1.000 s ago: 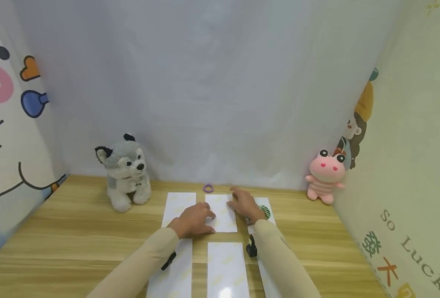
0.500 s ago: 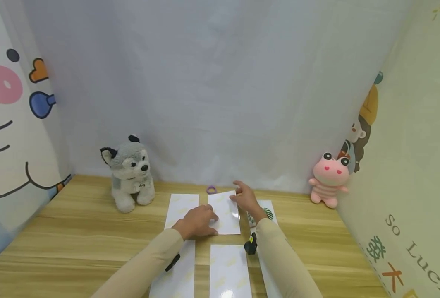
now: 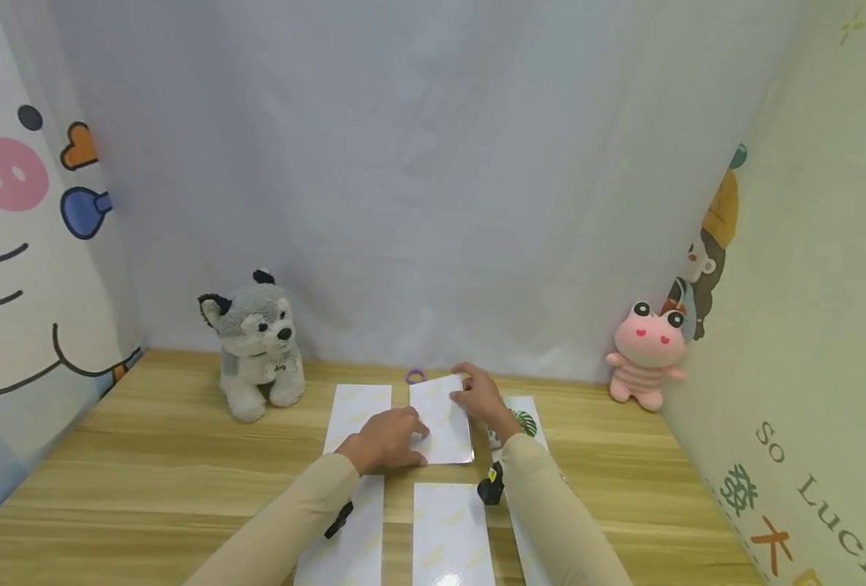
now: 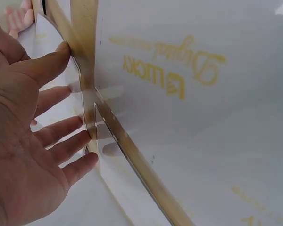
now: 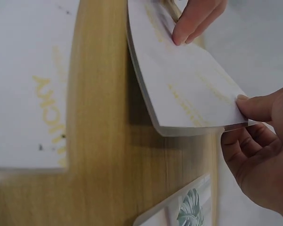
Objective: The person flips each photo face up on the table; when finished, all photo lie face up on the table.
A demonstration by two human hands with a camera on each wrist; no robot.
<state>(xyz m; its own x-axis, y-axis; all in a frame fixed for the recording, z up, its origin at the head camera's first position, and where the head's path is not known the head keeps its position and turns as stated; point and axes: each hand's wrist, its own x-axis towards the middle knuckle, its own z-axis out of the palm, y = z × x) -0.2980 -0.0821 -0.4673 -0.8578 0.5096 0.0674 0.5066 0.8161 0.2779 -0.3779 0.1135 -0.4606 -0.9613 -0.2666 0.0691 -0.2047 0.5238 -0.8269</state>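
A white photo print (image 3: 443, 443), back side up with pale yellow lettering, is the middle one of the far row. My right hand (image 3: 479, 399) pinches its far right corner, thumb on top and fingers curled underneath in the right wrist view. That side of the print (image 5: 193, 89) is raised off the wood and bends slightly. My left hand (image 3: 389, 437) rests at the print's left side, fingertips on its surface. Seen from the left wrist, the left hand's fingers (image 4: 61, 132) are spread and fairly straight along the print's edge.
Other prints lie around: far left (image 3: 360, 403), near left (image 3: 348, 541), near middle (image 3: 451, 529), and one with green leaves (image 3: 525, 422) under the right forearm. A purple ring (image 3: 414, 375) sits behind. A plush husky (image 3: 257, 350) and pink frog toy (image 3: 647, 354) stand by the curtain.
The middle print lay flat a second ago; its right side has come up in my right hand. My left hand has hardly moved. The head view has shifted slightly.
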